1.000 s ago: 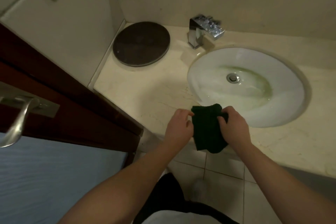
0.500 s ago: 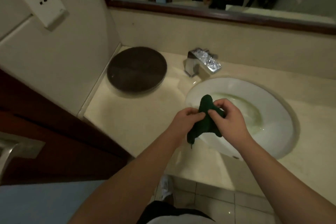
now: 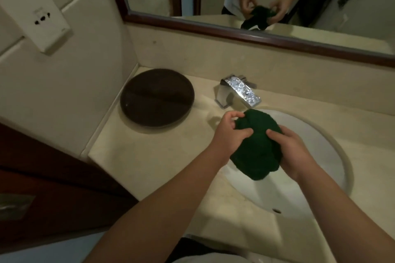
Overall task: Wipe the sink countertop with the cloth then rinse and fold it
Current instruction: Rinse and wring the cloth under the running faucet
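I have the green cloth bunched between both hands over the sink basin, just in front of the faucet. My left hand pinches its edge at nine o'clock, fingers curled in; my right hand closes around the bundle at three o'clock. Neither hand is free.

What could go wrong: the cloth is a loose wad, so a fold begun from here would probably come out lumpy unless I find the corners first. It hangs close to the spout, and I judge a careless lift could knock the faucet. If it is wet, which I cannot tell, drips outside the basin would mark the counter.

The counter is pale stone, with faint smudges toward seven o'clock. A dark round tray sits at ten o'clock from the cloth, against the corner wall. A wood-framed mirror runs along twelve o'clock, reflecting my hands and the cloth. A white wall dispenser hangs at far left. The light is dim.
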`<state>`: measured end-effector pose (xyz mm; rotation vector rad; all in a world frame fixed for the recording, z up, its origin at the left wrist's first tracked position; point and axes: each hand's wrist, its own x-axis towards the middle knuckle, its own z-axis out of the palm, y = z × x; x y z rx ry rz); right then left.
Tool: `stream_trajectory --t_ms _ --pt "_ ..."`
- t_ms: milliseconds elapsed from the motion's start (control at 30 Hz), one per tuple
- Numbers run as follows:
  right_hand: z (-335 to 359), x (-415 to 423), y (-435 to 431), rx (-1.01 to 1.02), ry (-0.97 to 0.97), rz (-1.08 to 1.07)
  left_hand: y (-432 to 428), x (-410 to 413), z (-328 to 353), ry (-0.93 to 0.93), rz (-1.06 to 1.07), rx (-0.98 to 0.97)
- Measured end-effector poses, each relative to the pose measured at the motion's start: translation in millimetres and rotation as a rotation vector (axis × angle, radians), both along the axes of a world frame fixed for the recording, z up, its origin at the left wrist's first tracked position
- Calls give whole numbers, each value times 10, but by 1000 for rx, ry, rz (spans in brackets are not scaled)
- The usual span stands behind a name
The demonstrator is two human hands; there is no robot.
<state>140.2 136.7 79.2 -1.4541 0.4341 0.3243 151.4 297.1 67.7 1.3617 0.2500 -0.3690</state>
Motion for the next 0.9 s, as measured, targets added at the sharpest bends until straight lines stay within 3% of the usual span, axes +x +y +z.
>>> stream_trajectory --t_ms 167,400,533,600,700,800,900 --pt "-9 206 -106 -56 -120 -26 -240 99 16 -79 76 57" --pt "83 396 -347 -164 -207 222 -710 96 51 -277 -135 174" --pt "63 475 -525 -256 -221 214 -967 70 12 -296 204 220" --pt "62 480 -558 -199 -185 213 -1053 51 -81 -301 203 304" --pt "67 456 -581 -42 -100 214 -1157 -8 -198 -251 -15 277" --pt "90 477 -629 78 -73 200 -1173 -7 -266 -146 70 191" --pt "111 516 -670 161 -97 132 -1052 90 -356 -38 108 241"
